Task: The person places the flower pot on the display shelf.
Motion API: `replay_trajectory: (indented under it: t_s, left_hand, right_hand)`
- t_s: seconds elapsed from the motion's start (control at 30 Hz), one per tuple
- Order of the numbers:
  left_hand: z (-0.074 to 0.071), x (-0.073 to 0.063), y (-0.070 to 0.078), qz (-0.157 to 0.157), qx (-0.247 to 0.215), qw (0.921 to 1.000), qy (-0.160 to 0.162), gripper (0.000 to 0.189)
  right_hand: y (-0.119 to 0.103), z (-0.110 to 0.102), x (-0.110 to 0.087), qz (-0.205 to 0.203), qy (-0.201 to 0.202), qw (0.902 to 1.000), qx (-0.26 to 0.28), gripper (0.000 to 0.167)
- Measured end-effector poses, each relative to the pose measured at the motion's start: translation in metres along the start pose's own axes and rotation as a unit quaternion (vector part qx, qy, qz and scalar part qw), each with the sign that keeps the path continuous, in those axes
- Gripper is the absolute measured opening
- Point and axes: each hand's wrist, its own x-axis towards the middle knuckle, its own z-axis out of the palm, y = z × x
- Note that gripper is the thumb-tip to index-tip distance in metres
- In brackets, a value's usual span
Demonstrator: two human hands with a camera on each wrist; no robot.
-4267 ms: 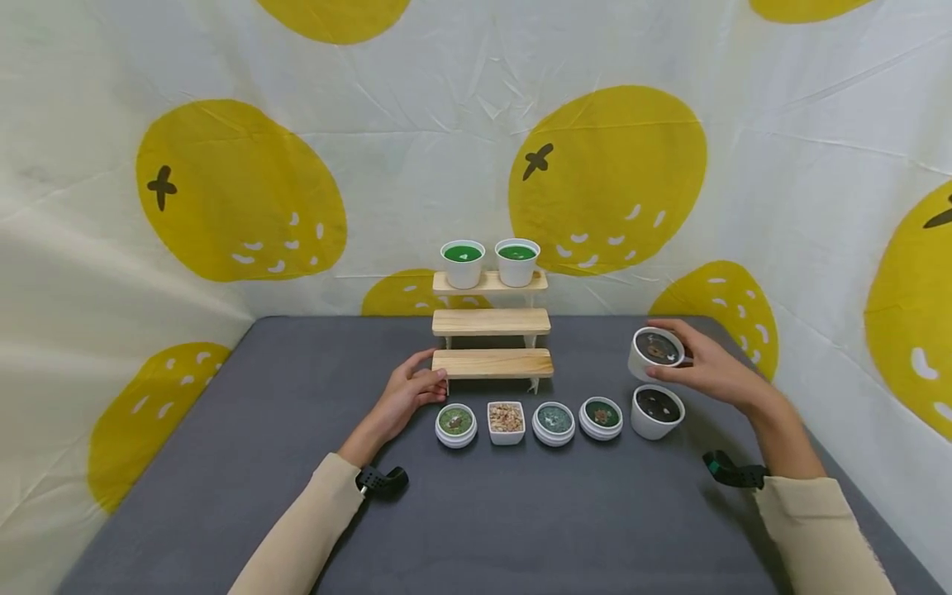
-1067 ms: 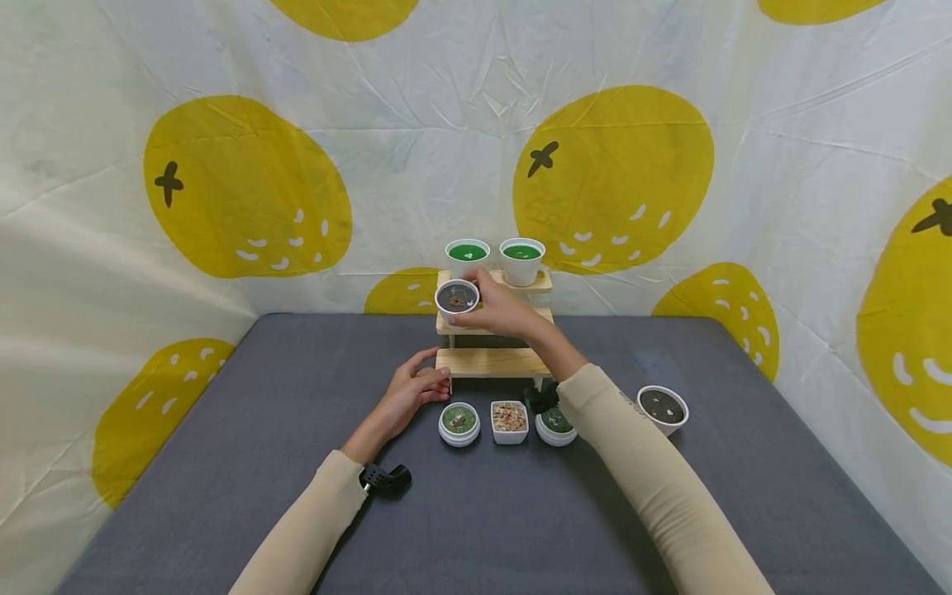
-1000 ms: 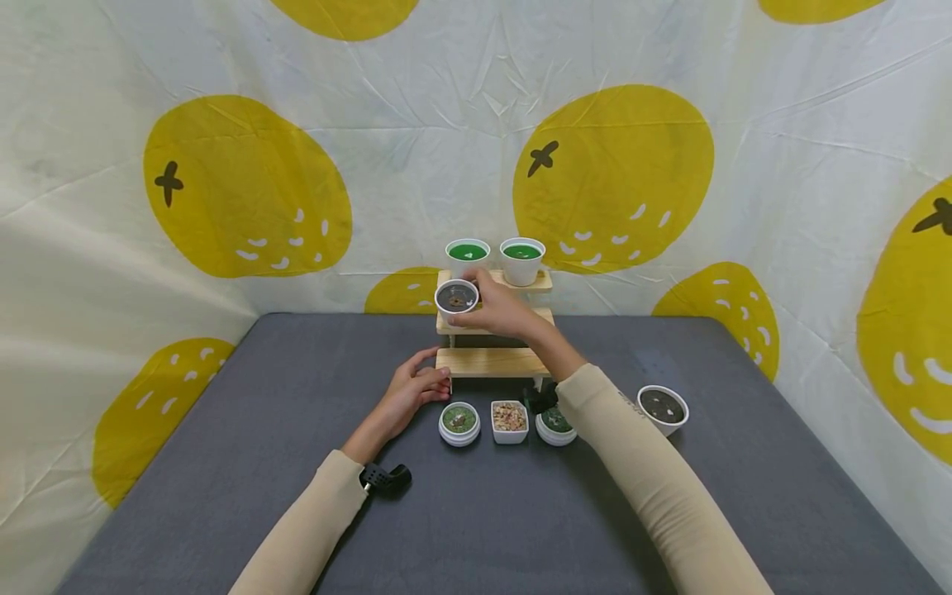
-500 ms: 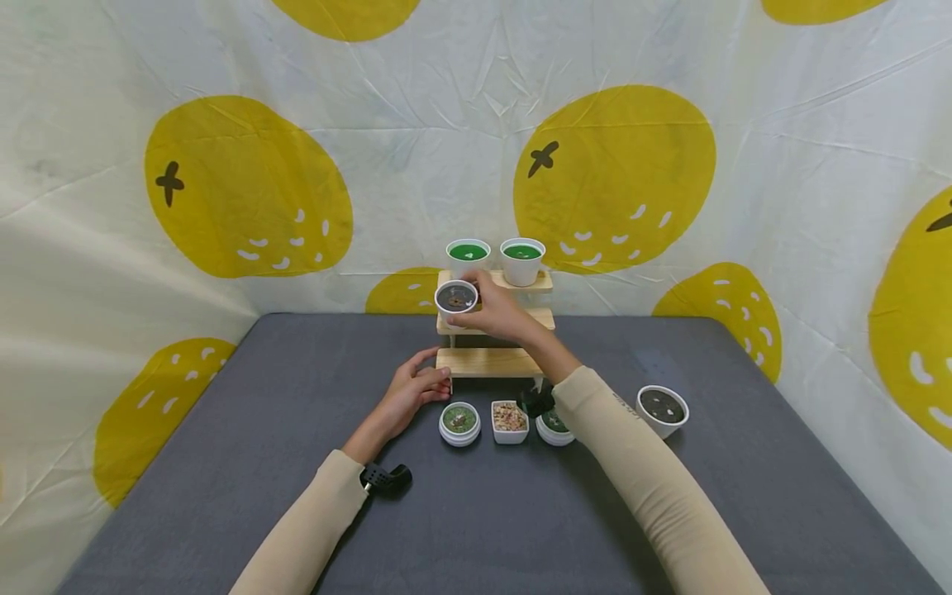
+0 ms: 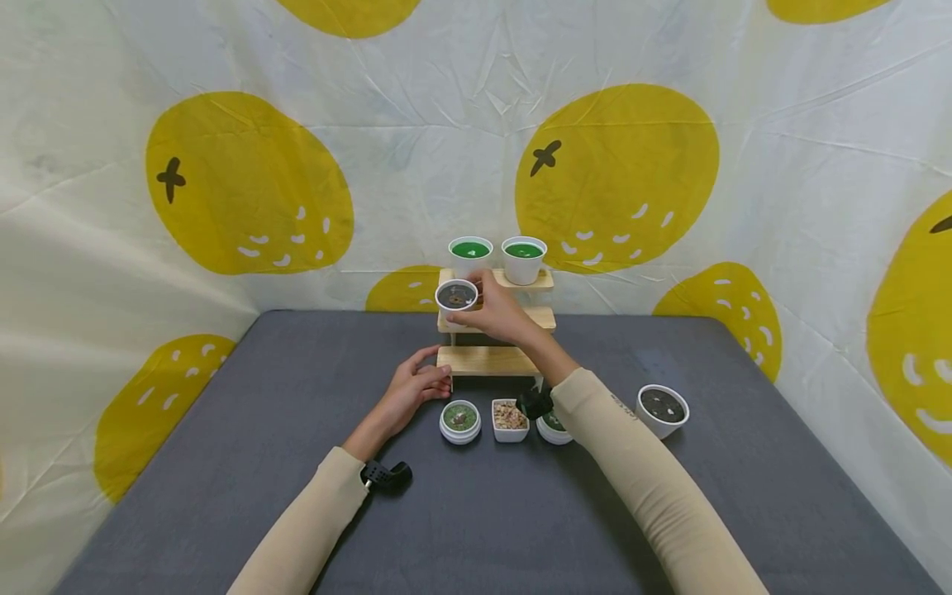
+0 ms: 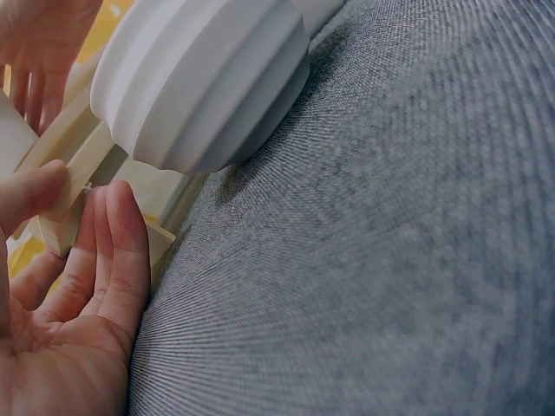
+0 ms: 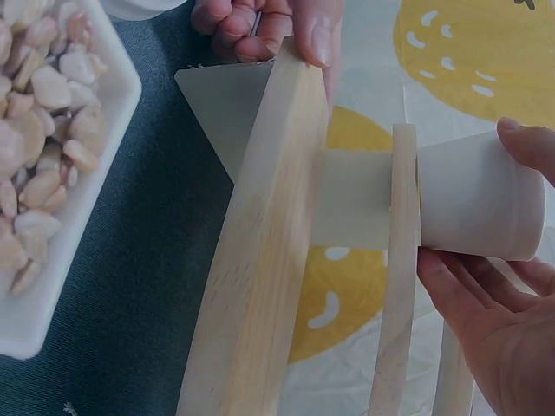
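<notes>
While fingers and thumb of the right hand (image 5: 497, 312) grip the dark cup (image 5: 456, 299) on the left of the middle shelf (image 5: 540, 318), the left hand (image 5: 407, 390) pinches the bottom shelf (image 5: 485, 360); a hasty release could knock the green cup (image 5: 470, 251) behind.

This looks like a curtained-off booth, fruit-print sheeting (image 5: 431, 165) enclosing a grey cloth-covered table (image 5: 476, 521).
</notes>
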Motion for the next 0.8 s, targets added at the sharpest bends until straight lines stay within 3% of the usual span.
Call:
replay_trajectory:
  t_s: [0.37,0.8]
  left_hand:
    - [-0.0021,0.0009,0.0001,0.003,-0.005,0.9999,-0.008,0.068]
    - [-0.0015,0.0016,0.0005,-0.006,-0.005,1.0000,0.001,0.060]
  right_hand:
    - [-0.0022,0.0027,-0.0031,0.013,0.021,0.9997,0.002,0.069]
    - [0.0030,0.0054,-0.0017,0.019,0.046,0.9987,-0.013,0.067]
